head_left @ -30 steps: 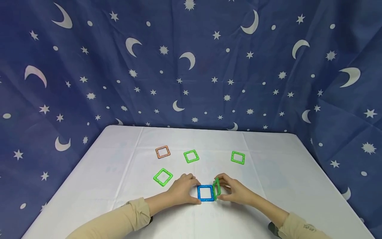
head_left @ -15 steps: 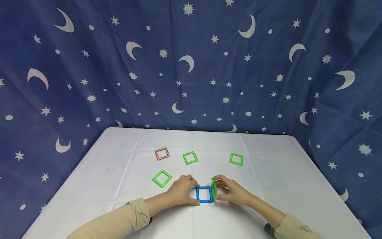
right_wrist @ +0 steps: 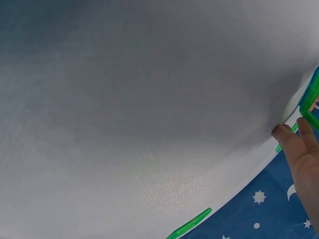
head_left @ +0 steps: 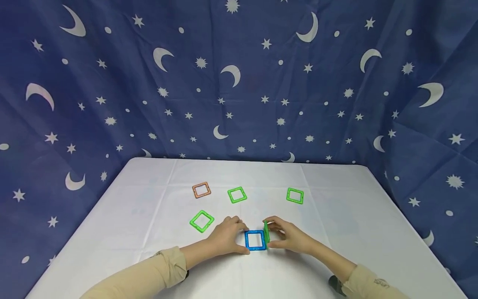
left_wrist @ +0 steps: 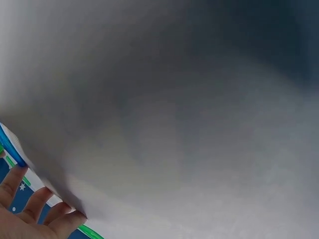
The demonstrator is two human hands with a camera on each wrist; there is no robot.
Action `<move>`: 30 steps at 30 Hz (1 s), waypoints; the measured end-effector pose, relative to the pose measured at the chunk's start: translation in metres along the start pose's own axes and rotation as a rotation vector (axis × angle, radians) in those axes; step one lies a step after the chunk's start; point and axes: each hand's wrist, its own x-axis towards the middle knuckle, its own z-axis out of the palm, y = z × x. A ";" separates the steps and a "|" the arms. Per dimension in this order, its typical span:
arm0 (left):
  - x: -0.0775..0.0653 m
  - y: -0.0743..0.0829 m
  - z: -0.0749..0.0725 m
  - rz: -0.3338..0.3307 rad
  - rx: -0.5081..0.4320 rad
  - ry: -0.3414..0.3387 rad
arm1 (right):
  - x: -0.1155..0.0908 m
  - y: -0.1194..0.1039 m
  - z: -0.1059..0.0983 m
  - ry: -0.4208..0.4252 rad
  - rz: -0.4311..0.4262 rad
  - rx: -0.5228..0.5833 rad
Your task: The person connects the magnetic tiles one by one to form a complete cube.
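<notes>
A blue square magnetic tile lies flat on the white table near its front. My left hand holds it by its left corners, thumb at the near one and index finger at the far one. Standing on edge along the blue tile's right side is a green square magnetic tile, pinched by my right hand between thumb and fingers. In the left wrist view, a fingertip of the left hand meets the blue tile. The right wrist view catches the green tile at the right edge, beside the fingers.
Farther back lie an orange square tile, a green tile and another green tile on the right. A third loose green tile lies left of the left hand. A blue star-patterned curtain hangs behind the table.
The green tile in my right hand has swung from a rightward lean to nearly upright against the blue tile's edge, the right hand shifting slightly left. My left hand stays on the blue tile.
</notes>
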 end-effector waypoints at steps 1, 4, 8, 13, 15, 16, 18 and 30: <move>0.000 0.000 0.000 0.000 -0.003 0.000 | 0.001 0.000 0.000 -0.002 -0.003 -0.004; 0.000 -0.001 -0.001 0.007 -0.008 -0.001 | 0.002 -0.001 0.000 -0.001 -0.006 -0.016; 0.001 -0.002 -0.003 0.015 -0.002 0.001 | 0.002 0.000 0.000 0.010 -0.015 -0.014; 0.002 -0.001 -0.005 0.024 -0.008 -0.003 | 0.000 0.002 0.001 0.027 -0.017 -0.007; 0.001 -0.001 -0.005 0.022 -0.016 -0.005 | -0.001 0.002 0.002 0.024 -0.017 -0.005; 0.001 0.000 -0.005 0.020 -0.017 -0.006 | -0.001 0.002 0.003 0.022 -0.012 0.005; 0.000 0.000 -0.005 0.016 -0.020 -0.005 | -0.001 0.002 0.003 0.021 -0.011 0.011; 0.000 -0.001 -0.002 0.028 0.003 -0.001 | -0.004 0.004 0.002 0.024 -0.032 0.019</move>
